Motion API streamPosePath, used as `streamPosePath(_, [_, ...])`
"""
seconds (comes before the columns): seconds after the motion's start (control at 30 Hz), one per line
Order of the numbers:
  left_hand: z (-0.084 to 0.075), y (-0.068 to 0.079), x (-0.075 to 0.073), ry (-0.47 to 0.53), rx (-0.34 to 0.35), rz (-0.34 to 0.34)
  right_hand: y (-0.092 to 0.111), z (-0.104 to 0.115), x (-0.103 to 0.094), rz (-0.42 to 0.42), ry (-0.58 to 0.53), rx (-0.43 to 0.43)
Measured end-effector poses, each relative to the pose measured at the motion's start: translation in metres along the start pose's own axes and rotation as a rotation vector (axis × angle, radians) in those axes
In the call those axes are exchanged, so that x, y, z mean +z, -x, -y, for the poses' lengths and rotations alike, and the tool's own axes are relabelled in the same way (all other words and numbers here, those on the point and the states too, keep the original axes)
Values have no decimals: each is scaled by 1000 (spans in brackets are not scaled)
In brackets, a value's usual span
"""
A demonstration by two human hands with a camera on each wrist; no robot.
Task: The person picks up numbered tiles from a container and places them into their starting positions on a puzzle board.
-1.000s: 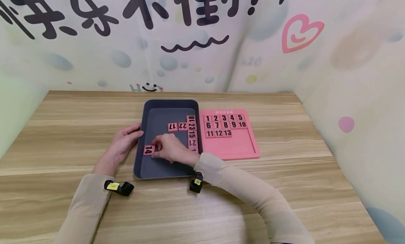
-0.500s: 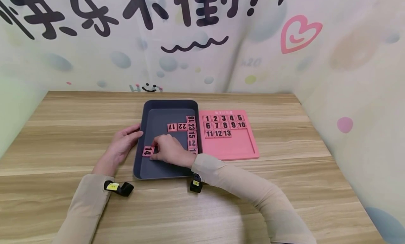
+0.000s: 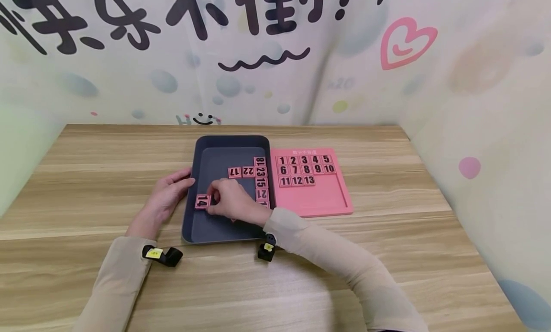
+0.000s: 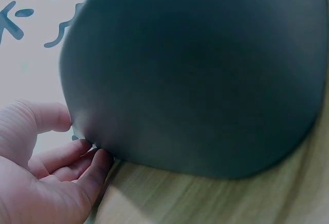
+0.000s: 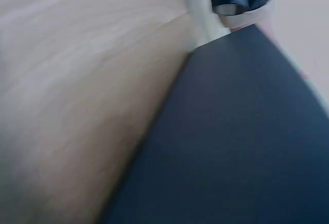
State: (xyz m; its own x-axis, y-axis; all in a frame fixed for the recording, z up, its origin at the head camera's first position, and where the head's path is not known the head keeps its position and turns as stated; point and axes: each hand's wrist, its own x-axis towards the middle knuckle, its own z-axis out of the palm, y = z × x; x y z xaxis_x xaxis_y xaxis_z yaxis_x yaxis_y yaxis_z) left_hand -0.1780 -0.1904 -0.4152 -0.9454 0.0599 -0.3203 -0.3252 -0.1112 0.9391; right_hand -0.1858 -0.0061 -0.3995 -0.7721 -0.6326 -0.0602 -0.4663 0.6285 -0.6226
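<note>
A dark grey-blue tray [image 3: 193, 226] holds several pink number tiles. At its left part, the right hand [image 3: 234, 200] pinches the right edge of the number tile marked 14 [image 3: 202, 201], which is turned on its side. The left hand [image 3: 165, 193] holds the tray's left edge, with its fingertips right at the wall. In the left wrist view the same hand [image 4: 56, 167] shows thumb and fingers at the tray's side [image 4: 195, 90]. Part of the tray floor and some tiles are hidden under the right hand and wrist.
A pink puzzle board [image 3: 310, 203] lies right of the tray, with tiles 1 to 13 in rows. Other loose tiles, such as 17 [image 3: 234, 172] and 15 [image 3: 261, 182], lie along the tray's right side. The wooden table [image 3: 129, 179] meets printed walls behind and at right.
Tile 14, in the right hand's pinch, has shifted slightly left and back and turned a little within the tray. The left hand stays at the tray's edge.
</note>
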Motion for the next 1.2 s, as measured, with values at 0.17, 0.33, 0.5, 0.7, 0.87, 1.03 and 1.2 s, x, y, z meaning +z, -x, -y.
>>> streamPosePath(0.17, [-1, 0, 0, 9, -1, -4, 6, -1, -14, -27, -52, -66])
streamPosePath(0.33, [-1, -1, -1, 8, 2, -8, 14, -3, -29, -28, -93, -111])
streamPosePath(0.5, [0, -1, -1, 6, 2, -5, 27, -11, -41, -51, -118, -119])
streamPosePath(0.7, [2, -1, -1, 4, 7, -3, 45, -28, -55, -103, -144, -114])
streamPosePath(0.87, [1, -1, 0, 4, 4, -2, 61, -46, -71, -133, -129, -89])
streamPosePath(1.03, [1, -1, 0, 12, -1, -6, 79, -67, -85, -162, -126, -76])
streamPosePath(1.2, [1, -1, 0, 25, -7, -10, 96, -87, -96, -183, -123, -37])
